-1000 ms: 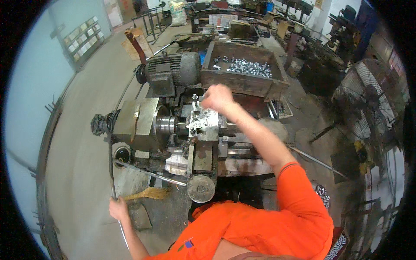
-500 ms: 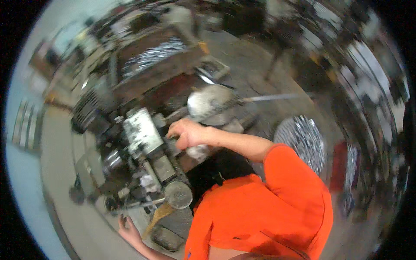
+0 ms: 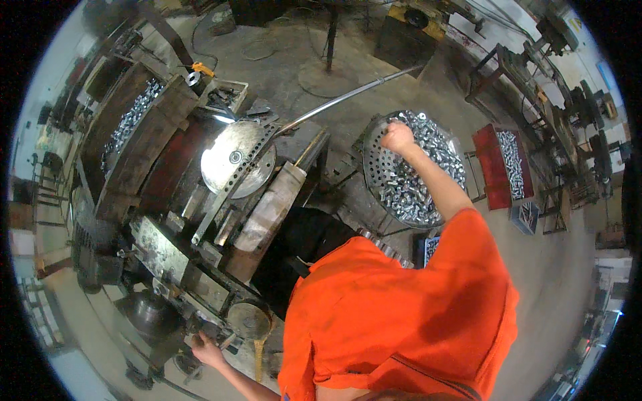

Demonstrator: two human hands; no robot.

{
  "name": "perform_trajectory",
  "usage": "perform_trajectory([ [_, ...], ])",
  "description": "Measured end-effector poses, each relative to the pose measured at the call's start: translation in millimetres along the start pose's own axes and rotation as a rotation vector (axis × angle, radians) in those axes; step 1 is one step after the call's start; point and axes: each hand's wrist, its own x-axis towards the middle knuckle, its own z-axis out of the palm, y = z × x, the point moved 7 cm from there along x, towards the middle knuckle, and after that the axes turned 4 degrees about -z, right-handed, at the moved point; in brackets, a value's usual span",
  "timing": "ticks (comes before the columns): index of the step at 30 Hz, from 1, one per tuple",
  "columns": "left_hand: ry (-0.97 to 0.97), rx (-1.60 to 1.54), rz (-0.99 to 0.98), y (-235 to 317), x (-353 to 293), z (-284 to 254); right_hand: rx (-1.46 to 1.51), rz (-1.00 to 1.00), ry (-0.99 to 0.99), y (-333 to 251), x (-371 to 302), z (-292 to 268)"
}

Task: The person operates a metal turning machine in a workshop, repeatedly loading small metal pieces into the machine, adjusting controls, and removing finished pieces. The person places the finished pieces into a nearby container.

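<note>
My right hand (image 3: 399, 138) is closed in a fist above the left part of a round perforated metal basket (image 3: 378, 157). Small shiny cylindrical metal parts (image 3: 428, 177) are heaped in the basket's right side. Whatever the fist holds, if anything, is hidden. At the lower left, my left hand (image 3: 208, 350) has its fingers curled at a dark part of the bench machine (image 3: 164, 250); what they grip cannot be made out. A short brush (image 3: 259, 354) with a yellowish handle hangs beside a round metal container (image 3: 249, 319), right of that hand.
A round metal disc (image 3: 234, 157) and a perforated bar (image 3: 227, 194) stand beyond the machine. One long metal rod (image 3: 348, 99) reaches over the floor toward the back. Metal parts fill a brown trough (image 3: 144, 144) at far left and a red crate (image 3: 491, 170) at right.
My right hand has swung from the machine out to the basket on the right. Spread fingers of my left hand have curled in at the machine. The whole view has turned.
</note>
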Motion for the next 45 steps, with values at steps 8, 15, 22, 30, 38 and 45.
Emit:
perform_trajectory([
  [8,0.005,0.091,-0.017,-23,9,6,-0.211,0.111,-0.265,15,44,22],
  [15,-0.047,0.018,-0.02,-25,11,10,-0.268,0.032,-0.236,9,40,21],
  [22,-0.137,-0.507,-0.071,13,2,-25,0.472,-0.406,0.244,-40,-12,5],
  [30,-0.442,-0.873,0.053,167,-1,-7,1.149,-1.252,-0.07,-356,-174,-79],
  [38,-0.783,-1.549,-0.196,194,-51,36,1.355,-1.554,0.104,-415,-242,-150],
  [45,-0.545,-0.598,0.213,198,-54,0,0.862,-1.559,-0.413,-435,-256,-101],
])
